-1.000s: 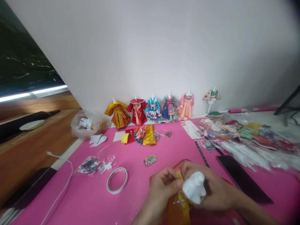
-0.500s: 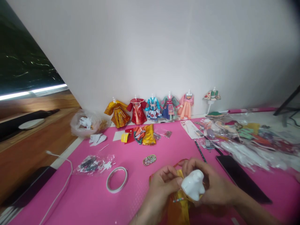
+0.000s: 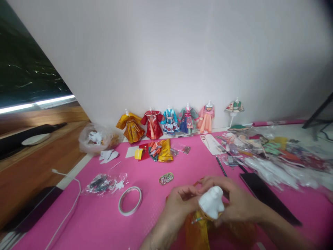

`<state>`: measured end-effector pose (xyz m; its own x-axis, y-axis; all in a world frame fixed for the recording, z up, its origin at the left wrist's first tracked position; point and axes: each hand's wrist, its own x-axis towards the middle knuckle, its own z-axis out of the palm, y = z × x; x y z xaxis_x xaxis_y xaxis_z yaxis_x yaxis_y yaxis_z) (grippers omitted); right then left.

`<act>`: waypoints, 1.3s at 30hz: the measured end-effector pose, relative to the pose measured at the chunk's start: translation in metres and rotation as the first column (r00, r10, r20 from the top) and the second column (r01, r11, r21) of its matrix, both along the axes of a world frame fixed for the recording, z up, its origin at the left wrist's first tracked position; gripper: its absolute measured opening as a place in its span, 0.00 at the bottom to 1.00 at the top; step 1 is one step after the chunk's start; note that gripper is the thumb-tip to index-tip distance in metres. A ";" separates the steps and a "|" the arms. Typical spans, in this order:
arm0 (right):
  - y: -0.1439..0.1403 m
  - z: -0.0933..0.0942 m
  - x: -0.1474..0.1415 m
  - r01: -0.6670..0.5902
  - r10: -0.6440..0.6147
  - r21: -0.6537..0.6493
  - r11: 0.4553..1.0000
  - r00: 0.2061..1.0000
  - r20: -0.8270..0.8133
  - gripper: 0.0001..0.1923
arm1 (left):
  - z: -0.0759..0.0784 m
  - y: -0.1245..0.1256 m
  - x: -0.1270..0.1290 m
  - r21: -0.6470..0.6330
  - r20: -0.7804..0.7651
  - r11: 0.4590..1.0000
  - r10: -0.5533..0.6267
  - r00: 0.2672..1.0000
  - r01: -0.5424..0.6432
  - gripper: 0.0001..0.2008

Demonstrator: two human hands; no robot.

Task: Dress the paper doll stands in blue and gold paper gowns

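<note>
Low in the head view, both hands work on a small white doll torso (image 3: 212, 202) wrapped at its lower part in shiny golden-yellow doll clothing (image 3: 198, 234). My left hand (image 3: 179, 205) is closed at the torso's left side, thumb and fingers pinched on the cloth there. Around the right side curls my right hand (image 3: 231, 199), its fingertips meeting the left ones above the torso. The torso leans, neck end up. A thin patterned trim (image 3: 197, 220) shows at the clothing's front. What the fingertips pinch is partly hidden and blurred.
Dressed doll torsos, including a red one (image 3: 151, 124), stand along the wall. On the pink mat lie a tape roll (image 3: 119, 202), an oval beaded piece (image 3: 165, 178), folded fabric (image 3: 165, 151), a black tablet-like slab (image 3: 267, 198), a pencil (image 3: 221, 166) and bagged parts (image 3: 100, 184).
The torso has shifted slightly left and up with both hands. The fingers have drawn closer together above it, covering the yellow strip seen between them earlier.
</note>
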<state>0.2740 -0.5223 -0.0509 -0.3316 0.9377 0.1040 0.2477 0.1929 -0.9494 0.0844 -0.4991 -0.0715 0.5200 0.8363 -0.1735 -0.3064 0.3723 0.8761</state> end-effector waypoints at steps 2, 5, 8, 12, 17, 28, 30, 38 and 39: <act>0.000 0.001 0.000 0.019 -0.019 0.031 0.999 1.000 0.000 0.25 | -0.005 0.001 -0.003 0.073 0.008 0.997 -0.007 1.000 0.006 0.12; 0.003 0.002 -0.002 0.043 -0.041 0.038 0.998 0.998 -0.038 0.23 | -0.008 0.001 -0.009 0.214 0.020 0.976 0.021 1.000 -0.025 0.13; 0.008 0.002 -0.003 0.067 -0.065 0.024 0.997 0.995 -0.071 0.21 | -0.002 -0.002 -0.012 0.289 0.028 0.953 0.089 0.996 -0.094 0.12; 0.014 0.002 -0.007 0.061 -0.061 -0.004 0.998 0.992 -0.106 0.24 | 0.009 -0.002 -0.011 0.444 -0.034 0.878 0.215 0.976 -0.178 0.11; 0.015 -0.003 -0.014 0.060 -0.060 -0.005 0.998 0.974 -0.217 0.20 | 0.010 0.005 -0.014 0.534 -0.113 0.824 0.290 0.950 -0.188 0.06; 0.013 -0.007 -0.025 0.148 -0.141 0.020 0.989 0.966 -0.218 0.15 | 0.014 0.004 -0.019 0.420 -0.088 0.877 0.296 0.951 -0.234 0.12; 0.014 -0.006 -0.027 0.165 -0.154 0.036 0.986 0.965 -0.211 0.14 | 0.015 0.006 -0.019 0.420 -0.098 0.875 0.306 0.947 -0.239 0.13; 0.021 -0.009 -0.026 0.106 -0.093 0.044 0.993 0.968 -0.234 0.13 | 0.016 0.018 -0.024 0.410 -0.091 0.882 0.292 0.952 -0.231 0.14; 0.021 -0.010 -0.026 0.119 -0.105 0.049 0.992 0.969 -0.226 0.13 | 0.017 0.018 -0.024 0.419 -0.091 0.882 0.279 0.956 -0.218 0.14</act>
